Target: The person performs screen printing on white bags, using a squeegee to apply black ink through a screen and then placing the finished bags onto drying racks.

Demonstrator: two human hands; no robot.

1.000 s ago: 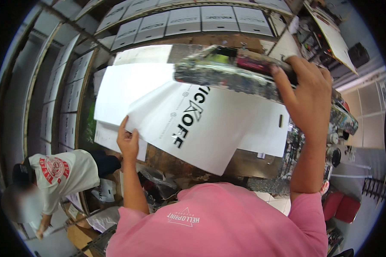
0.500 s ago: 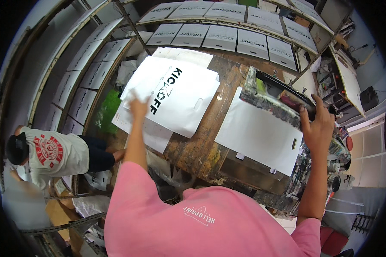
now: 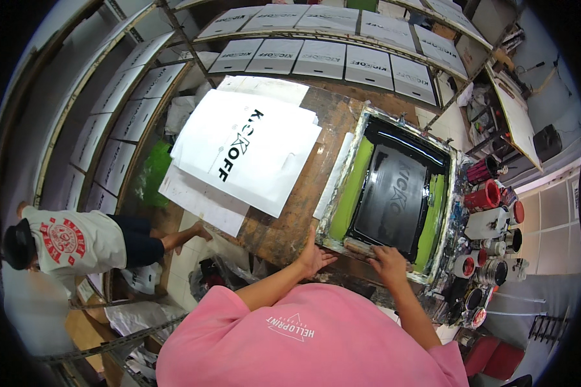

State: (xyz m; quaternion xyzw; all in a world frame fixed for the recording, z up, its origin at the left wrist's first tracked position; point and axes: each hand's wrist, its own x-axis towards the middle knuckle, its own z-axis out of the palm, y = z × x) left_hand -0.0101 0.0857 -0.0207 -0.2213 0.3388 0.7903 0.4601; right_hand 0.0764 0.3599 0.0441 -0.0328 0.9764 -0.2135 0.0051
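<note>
Metal-framed shelving (image 3: 274,32) runs across the top of the frame, its two tiers lined with flat white bags (image 3: 370,66) bearing dark print, and a second rack (image 3: 130,140) with more of them slants down the upper left. Scuffed, paint-stained brown wood forms the worktable (image 3: 284,240) in the centre, its bare strip running diagonally between a pile and a printing frame. That pile of white bags (image 3: 252,151) lies left of centre, slightly fanned, with black print on the top one; paler sheets (image 3: 203,203) stick out beneath it toward the lower left.

Right of centre, the printing screen (image 3: 394,187) lies on the table, its mesh green at the sides and coated with wet black ink around a grey middle. One white edge (image 3: 332,177) shows beside its left side. At the screen's lower edge the right hand (image 3: 388,261) is closed over the wooden handle of a squeegee (image 3: 358,248). Near the lower left corner, the left hand (image 3: 311,259) has thumb and fingers apart; whether it touches the frame, I cannot tell.

Ink tubs and jars (image 3: 483,195), red, white and dark, crowd the right. Pale tiled floor shows at the lower left, where another person (image 3: 77,242) in a printed shirt bends beside the rack.
</note>
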